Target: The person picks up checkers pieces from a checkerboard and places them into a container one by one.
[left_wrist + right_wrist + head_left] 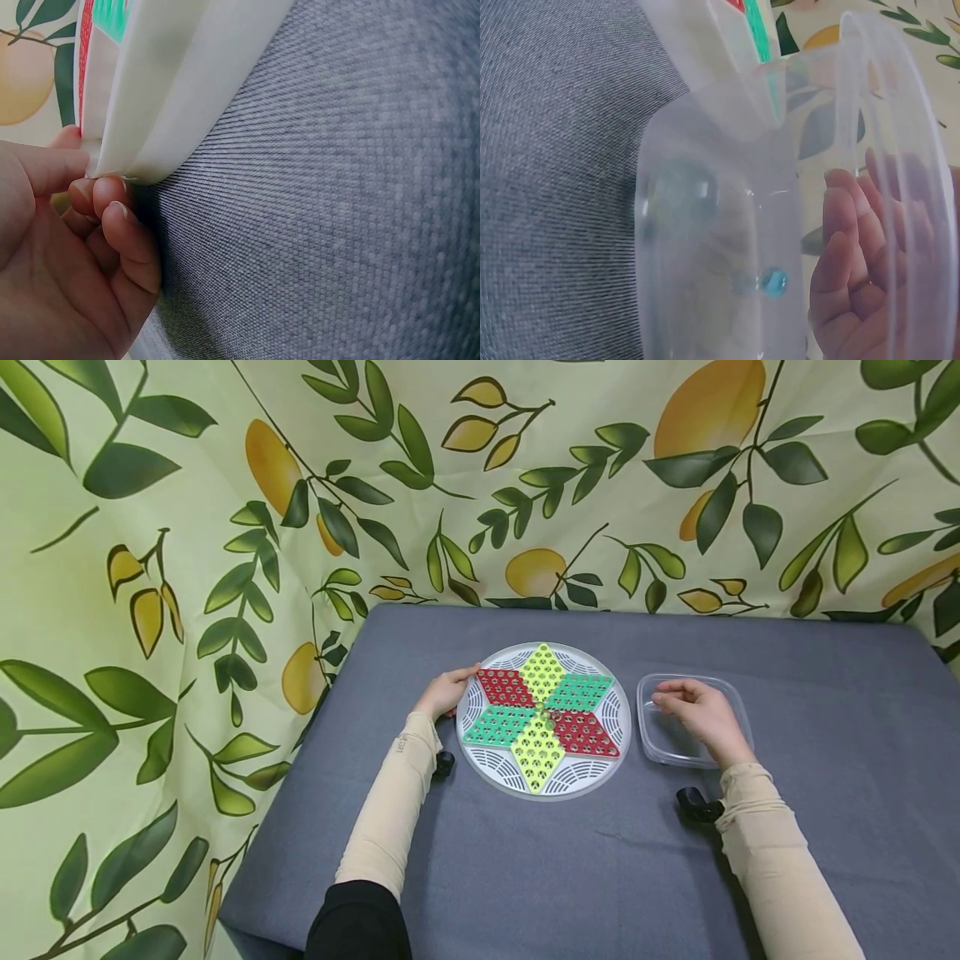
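A round white Chinese checkers board [495,766] with a red, green and yellow star lies on the table. My left hand [444,692] holds its left rim; in the left wrist view, thumb and curled fingers [124,232] pinch the edge. Small glassy round shapes sit around the board's centre. To the right stands a clear plastic container [678,756]. My right hand [697,710] is over it, fingers loosely bent, with nothing visible in them. Through the container's wall, the right wrist view shows a blue marble [774,281] inside and the fingers [840,262] beyond.
A grey cloth covers the table [570,877]. Behind it and on the left hangs a curtain [420,527] printed with leaves and yellow fruit. Black wrist camera mounts [697,806] show beside both forearms, close over the cloth.
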A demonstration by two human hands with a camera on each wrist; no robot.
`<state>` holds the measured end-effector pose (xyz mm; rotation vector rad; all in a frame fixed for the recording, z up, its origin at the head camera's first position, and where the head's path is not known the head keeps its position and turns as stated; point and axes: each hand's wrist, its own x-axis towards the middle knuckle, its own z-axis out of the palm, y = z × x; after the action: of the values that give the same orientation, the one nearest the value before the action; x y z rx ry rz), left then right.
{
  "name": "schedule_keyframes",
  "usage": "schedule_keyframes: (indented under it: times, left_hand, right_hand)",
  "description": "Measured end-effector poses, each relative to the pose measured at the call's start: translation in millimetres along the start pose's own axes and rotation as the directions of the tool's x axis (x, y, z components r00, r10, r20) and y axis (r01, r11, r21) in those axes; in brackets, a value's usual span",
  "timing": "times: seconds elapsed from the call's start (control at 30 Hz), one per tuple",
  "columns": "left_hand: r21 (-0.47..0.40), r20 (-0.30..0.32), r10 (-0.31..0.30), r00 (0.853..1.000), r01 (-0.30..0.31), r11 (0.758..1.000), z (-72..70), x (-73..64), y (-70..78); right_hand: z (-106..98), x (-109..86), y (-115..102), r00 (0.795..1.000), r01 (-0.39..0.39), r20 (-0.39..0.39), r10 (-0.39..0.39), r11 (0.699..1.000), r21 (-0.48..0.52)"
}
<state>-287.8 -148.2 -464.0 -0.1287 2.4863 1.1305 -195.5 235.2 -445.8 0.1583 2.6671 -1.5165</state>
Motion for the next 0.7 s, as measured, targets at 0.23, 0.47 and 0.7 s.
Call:
schedule_keyframes:
  times: [0.23,0.47,0.7]
  left_hand:
    - [0.016,0.003,-0.009,1.000,0.009,1.000,-0.1,1.1,-0.2]
    - [0.026,0.003,-0.013,1.000,0.013,1.000,-0.9,0.9,-0.4]
    - [0.017,0.004,-0.009,1.000,0.008,1.000,-0.3,1.7,-0.3]
  right_hand:
    - [2.8,-3.8,-6.3,0.999,0.010,-0.033,-0.008,0.999,0.045]
    - [9.2,3.1,-2.3,0.994,0.101,-0.045,-0.097,0.991,0.088]
    - [20.6,13.1,4.1,0.987,0.152,-0.053,-0.149,0.986,0.064]
